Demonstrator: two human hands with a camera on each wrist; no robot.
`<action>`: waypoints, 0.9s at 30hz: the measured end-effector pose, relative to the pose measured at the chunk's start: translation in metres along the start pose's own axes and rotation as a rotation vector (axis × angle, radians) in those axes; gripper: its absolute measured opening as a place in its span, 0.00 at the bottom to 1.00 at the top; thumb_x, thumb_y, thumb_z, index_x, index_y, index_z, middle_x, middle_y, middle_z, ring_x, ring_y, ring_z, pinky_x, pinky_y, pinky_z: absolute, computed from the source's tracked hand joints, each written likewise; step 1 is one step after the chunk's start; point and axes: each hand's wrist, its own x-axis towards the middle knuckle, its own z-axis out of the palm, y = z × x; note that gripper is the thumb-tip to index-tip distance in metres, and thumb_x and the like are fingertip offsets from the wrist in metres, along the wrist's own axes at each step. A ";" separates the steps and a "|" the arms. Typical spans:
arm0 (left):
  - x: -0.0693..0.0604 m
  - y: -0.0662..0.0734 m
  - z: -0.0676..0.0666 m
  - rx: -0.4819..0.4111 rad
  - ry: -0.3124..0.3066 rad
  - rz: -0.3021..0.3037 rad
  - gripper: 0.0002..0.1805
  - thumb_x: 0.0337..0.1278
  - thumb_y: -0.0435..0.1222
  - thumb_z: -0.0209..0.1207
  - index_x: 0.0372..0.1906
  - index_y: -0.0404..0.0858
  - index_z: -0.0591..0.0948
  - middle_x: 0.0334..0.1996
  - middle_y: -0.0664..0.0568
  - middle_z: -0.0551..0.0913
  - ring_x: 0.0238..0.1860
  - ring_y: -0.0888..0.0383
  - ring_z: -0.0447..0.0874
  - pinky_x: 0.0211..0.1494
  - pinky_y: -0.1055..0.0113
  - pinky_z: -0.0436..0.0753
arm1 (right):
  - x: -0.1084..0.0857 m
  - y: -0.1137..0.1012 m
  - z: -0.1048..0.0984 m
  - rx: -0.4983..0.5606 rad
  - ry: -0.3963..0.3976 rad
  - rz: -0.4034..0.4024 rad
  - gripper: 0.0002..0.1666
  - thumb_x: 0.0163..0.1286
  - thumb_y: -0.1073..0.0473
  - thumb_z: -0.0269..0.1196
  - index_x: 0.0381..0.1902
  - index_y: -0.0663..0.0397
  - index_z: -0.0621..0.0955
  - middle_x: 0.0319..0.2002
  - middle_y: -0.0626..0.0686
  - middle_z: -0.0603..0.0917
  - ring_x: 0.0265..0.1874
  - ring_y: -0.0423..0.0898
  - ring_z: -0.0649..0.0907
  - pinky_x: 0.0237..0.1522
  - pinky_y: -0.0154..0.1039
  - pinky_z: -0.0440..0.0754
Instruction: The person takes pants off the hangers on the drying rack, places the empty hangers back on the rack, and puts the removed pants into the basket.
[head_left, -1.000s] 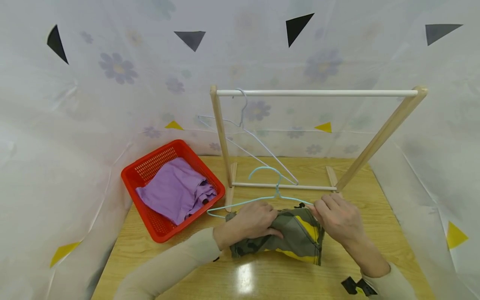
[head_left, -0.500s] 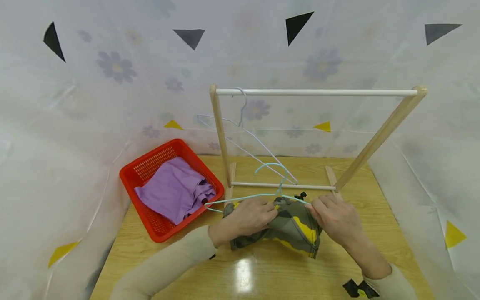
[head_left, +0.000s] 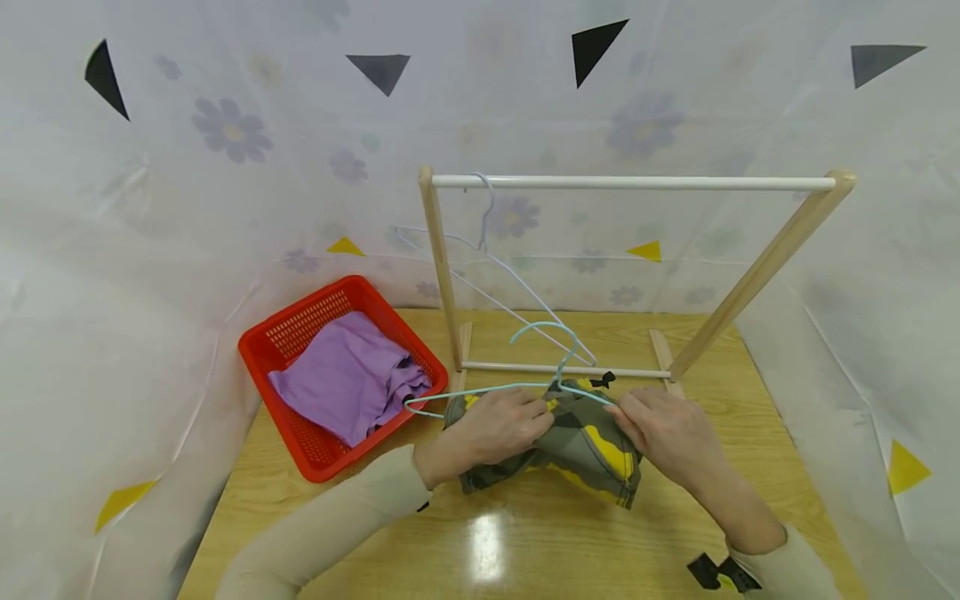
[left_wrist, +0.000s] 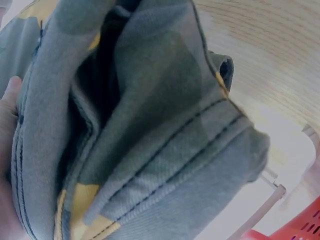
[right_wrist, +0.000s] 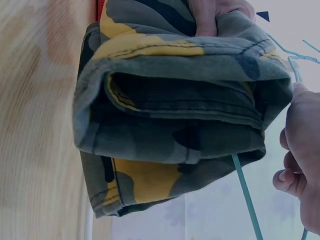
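Observation:
A camouflage garment (head_left: 581, 437) in green, grey and yellow is bunched over a light-blue wire hanger (head_left: 480, 389), whose hook stands up behind it. My left hand (head_left: 498, 427) grips the garment's left part; its fingers show at the edge in the left wrist view, beside the folded cloth (left_wrist: 150, 125). At the hanger's right arm, my right hand (head_left: 671, 429) pinches the wire beside the garment. The right wrist view shows the garment's open end (right_wrist: 175, 115), a stretch of wire (right_wrist: 245, 195) coming out below it, and the right hand's curled fingers (right_wrist: 292, 172).
A red basket (head_left: 281, 425) at left holds purple cloth (head_left: 345, 379); the hanger's left end reaches its rim. Behind the hands stands a rack with a white rail (head_left: 637, 182) and wooden posts (head_left: 757, 279). A pale lilac hanger (head_left: 525, 287) hangs at its left.
The light-blue hanger's hook has shifted right and up, and its left end has moved slightly toward the basket. The garment has risen a little with the hands still on it.

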 end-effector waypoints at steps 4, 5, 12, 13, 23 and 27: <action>0.003 0.000 -0.002 0.008 0.034 0.002 0.06 0.61 0.34 0.64 0.30 0.46 0.81 0.28 0.60 0.84 0.32 0.61 0.84 0.38 0.69 0.82 | 0.002 0.001 0.002 0.011 -0.004 -0.008 0.31 0.87 0.40 0.41 0.22 0.48 0.66 0.17 0.41 0.61 0.18 0.32 0.55 0.18 0.25 0.49; 0.004 0.000 -0.002 0.013 0.047 0.005 0.06 0.60 0.33 0.64 0.30 0.46 0.81 0.28 0.60 0.84 0.32 0.61 0.85 0.37 0.69 0.82 | 0.002 0.001 0.003 0.016 -0.006 -0.009 0.31 0.87 0.40 0.41 0.23 0.48 0.66 0.17 0.41 0.60 0.18 0.32 0.54 0.19 0.25 0.49; 0.007 0.003 -0.008 0.076 0.095 0.046 0.07 0.63 0.34 0.61 0.29 0.47 0.80 0.28 0.61 0.84 0.34 0.61 0.86 0.40 0.68 0.83 | 0.009 0.003 0.001 0.011 -0.033 0.005 0.32 0.87 0.40 0.41 0.22 0.49 0.67 0.17 0.42 0.62 0.16 0.34 0.57 0.18 0.27 0.53; 0.007 0.003 -0.009 0.083 0.096 0.054 0.07 0.64 0.34 0.60 0.29 0.46 0.80 0.28 0.61 0.84 0.34 0.61 0.85 0.41 0.68 0.83 | 0.009 0.004 0.000 0.010 -0.038 0.011 0.32 0.87 0.40 0.41 0.22 0.49 0.67 0.17 0.42 0.62 0.16 0.34 0.58 0.18 0.27 0.53; 0.007 0.002 -0.018 0.087 0.098 0.110 0.10 0.69 0.35 0.58 0.28 0.46 0.79 0.30 0.62 0.86 0.32 0.62 0.84 0.42 0.69 0.84 | 0.011 0.010 -0.003 0.027 -0.078 0.022 0.31 0.87 0.40 0.42 0.23 0.48 0.68 0.19 0.42 0.64 0.17 0.34 0.61 0.19 0.28 0.57; 0.005 0.000 -0.023 0.087 0.107 0.118 0.08 0.68 0.33 0.58 0.30 0.45 0.81 0.32 0.62 0.88 0.34 0.63 0.86 0.44 0.70 0.84 | 0.004 0.015 -0.004 0.037 -0.089 0.036 0.32 0.87 0.39 0.40 0.24 0.48 0.68 0.19 0.43 0.65 0.17 0.35 0.63 0.20 0.29 0.60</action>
